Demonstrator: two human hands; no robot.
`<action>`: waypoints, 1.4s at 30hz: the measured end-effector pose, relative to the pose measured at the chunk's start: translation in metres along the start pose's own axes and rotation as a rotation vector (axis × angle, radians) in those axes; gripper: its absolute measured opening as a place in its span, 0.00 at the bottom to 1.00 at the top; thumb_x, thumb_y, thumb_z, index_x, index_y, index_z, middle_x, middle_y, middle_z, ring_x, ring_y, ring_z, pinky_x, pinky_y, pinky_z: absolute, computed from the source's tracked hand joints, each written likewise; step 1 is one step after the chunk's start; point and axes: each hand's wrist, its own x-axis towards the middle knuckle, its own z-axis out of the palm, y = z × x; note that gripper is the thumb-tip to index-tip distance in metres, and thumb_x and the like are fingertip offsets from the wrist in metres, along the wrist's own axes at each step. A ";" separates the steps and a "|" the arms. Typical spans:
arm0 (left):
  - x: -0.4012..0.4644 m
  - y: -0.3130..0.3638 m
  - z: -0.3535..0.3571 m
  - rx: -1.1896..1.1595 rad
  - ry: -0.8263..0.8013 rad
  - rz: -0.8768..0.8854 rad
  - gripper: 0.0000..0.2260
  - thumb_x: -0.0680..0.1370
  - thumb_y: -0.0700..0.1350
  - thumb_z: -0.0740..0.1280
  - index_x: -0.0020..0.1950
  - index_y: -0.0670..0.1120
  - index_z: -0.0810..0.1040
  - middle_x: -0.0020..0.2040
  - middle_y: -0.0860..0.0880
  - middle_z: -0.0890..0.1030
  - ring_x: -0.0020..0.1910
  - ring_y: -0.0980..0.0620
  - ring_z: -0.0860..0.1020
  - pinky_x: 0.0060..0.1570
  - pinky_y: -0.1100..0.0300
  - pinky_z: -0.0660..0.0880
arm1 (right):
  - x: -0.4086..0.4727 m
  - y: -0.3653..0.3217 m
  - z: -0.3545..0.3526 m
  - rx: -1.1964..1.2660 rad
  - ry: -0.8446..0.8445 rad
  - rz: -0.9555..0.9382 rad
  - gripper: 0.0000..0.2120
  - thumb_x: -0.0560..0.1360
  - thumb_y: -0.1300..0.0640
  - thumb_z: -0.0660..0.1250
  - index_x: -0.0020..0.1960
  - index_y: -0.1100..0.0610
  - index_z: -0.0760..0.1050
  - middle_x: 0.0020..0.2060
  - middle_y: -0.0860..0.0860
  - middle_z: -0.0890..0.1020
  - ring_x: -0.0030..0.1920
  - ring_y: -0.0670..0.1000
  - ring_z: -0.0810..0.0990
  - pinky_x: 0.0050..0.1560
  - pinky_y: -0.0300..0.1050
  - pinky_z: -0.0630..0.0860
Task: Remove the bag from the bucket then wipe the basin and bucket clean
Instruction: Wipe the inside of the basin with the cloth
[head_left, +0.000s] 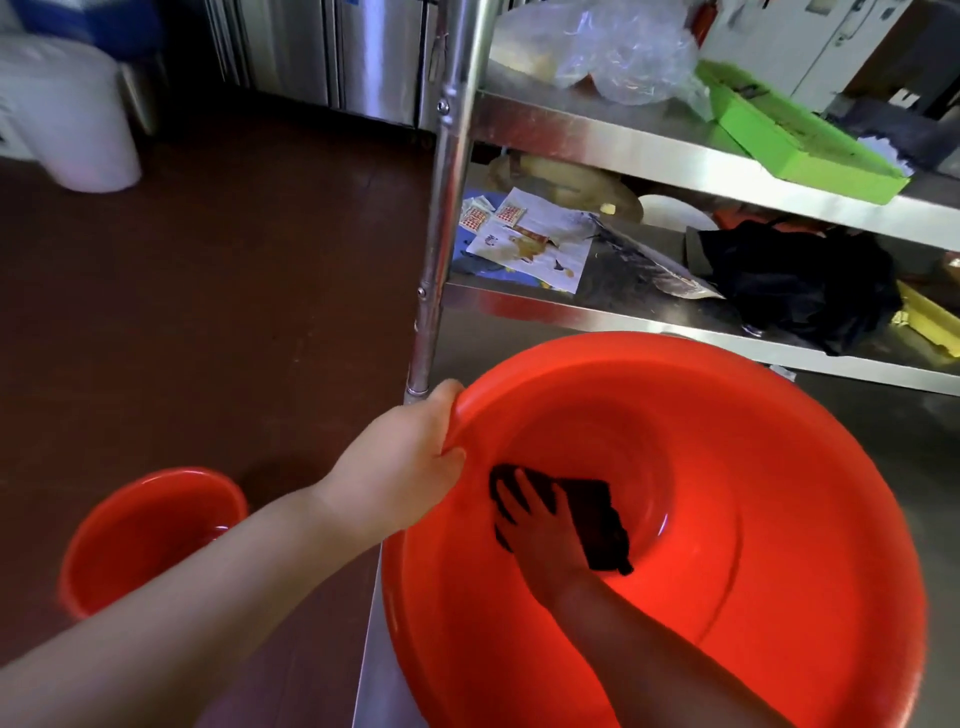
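A large red basin (779, 519) rests tilted on a steel surface at the lower right. My left hand (410, 457) grips its left rim, thumb over the edge. Inside the basin my right hand (540, 525) presses a dark cloth (597, 519) flat against the inner wall, fingers spread on it. A smaller red bucket (150, 535) stands on the brown floor at the lower left; no bag shows in it.
A steel shelf rack (441, 208) rises just behind the basin. Its shelves carry a clear plastic bag (613, 47), a green tray (795, 135), papers (530, 239) and a black bag (800, 280). A white container (67, 114) stands far left on the floor.
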 end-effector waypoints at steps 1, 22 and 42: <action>-0.001 0.000 0.000 0.001 0.002 -0.008 0.15 0.74 0.45 0.65 0.58 0.51 0.66 0.42 0.49 0.79 0.43 0.47 0.79 0.42 0.53 0.76 | -0.005 0.002 0.002 -0.016 -0.012 -0.008 0.28 0.79 0.57 0.55 0.77 0.50 0.51 0.77 0.51 0.45 0.76 0.61 0.44 0.66 0.69 0.54; 0.019 0.009 -0.004 -0.005 -0.003 -0.047 0.08 0.72 0.36 0.61 0.42 0.48 0.63 0.34 0.49 0.74 0.36 0.44 0.77 0.33 0.55 0.70 | -0.107 0.048 -0.220 0.395 1.229 0.364 0.31 0.64 0.67 0.73 0.66 0.56 0.74 0.65 0.60 0.71 0.55 0.61 0.70 0.62 0.48 0.66; 0.004 0.025 -0.004 -0.044 -0.017 -0.018 0.10 0.73 0.38 0.60 0.53 0.46 0.67 0.33 0.50 0.75 0.32 0.51 0.76 0.32 0.53 0.72 | -0.064 0.064 -0.263 -0.052 0.552 0.359 0.22 0.64 0.47 0.70 0.58 0.48 0.74 0.51 0.51 0.76 0.59 0.58 0.70 0.71 0.67 0.37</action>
